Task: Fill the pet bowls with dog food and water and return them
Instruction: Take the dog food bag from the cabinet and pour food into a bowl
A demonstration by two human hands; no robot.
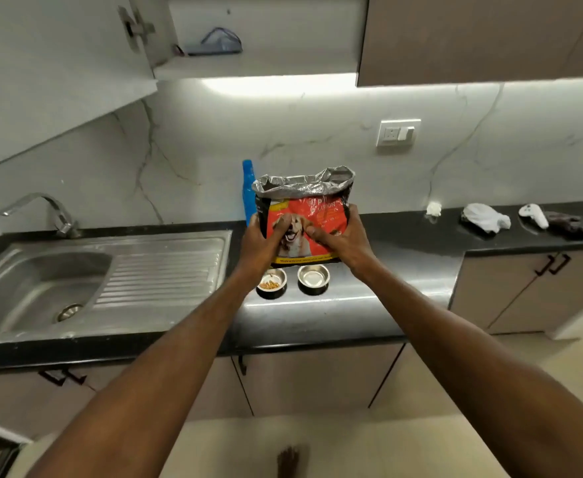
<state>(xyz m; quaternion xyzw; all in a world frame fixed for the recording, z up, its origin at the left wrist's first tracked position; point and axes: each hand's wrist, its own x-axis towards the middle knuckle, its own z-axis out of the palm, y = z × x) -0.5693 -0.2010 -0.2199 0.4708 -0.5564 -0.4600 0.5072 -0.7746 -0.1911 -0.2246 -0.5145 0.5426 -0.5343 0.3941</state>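
Observation:
A red dog food bag (321, 208) with a dog's picture and an open silver top is held upright above the counter. My left hand (264, 246) grips its left side and my right hand (341, 241) grips its right side. Just below the bag stand two small steel bowls on the black counter. The left bowl (272, 282) holds some brown kibble. The right bowl (313, 277) looks empty. A blue bottle (248, 188) stands behind the bag, against the wall.
A steel sink (41, 288) with a drainboard and a tap (41, 212) lies to the left. At the right of the black counter (403, 236) lie white cloths, a white controller (533, 215) and a dark rag. An upper cabinet door hangs open above the sink.

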